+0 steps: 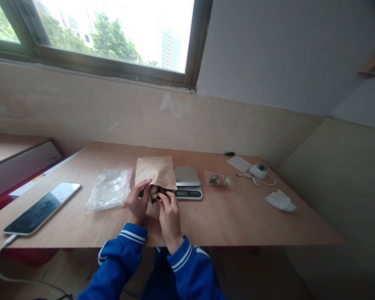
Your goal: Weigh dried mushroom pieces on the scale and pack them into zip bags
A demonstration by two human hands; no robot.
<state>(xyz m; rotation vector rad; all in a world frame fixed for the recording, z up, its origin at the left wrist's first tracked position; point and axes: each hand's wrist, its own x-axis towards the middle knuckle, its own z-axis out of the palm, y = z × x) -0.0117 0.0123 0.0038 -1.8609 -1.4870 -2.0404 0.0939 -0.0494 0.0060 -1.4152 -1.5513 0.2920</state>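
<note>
A brown kraft paper bag [156, 170] lies on the table with its mouth towards me. Small pale and dark pieces [154, 194], too small to name for sure, show at the mouth. My left hand [138, 201] is closed on the left side of the bag's opening, thumb and fingers around the edge. At the right of the opening my right hand [169, 211] has its fingers bent together against the pieces; what lies between its fingertips is hidden. A kitchen scale [187, 177] with a steel plate stands just right of the bag, partly touched by it in view.
Clear plastic bags [110, 188] lie left of the paper bag, and a charging phone [43, 208] lies farther left. To the right are a small filled clear bag [219, 180], a white corded device [258, 170], a crumpled white tissue [280, 201] and a green-handled tool [229, 154].
</note>
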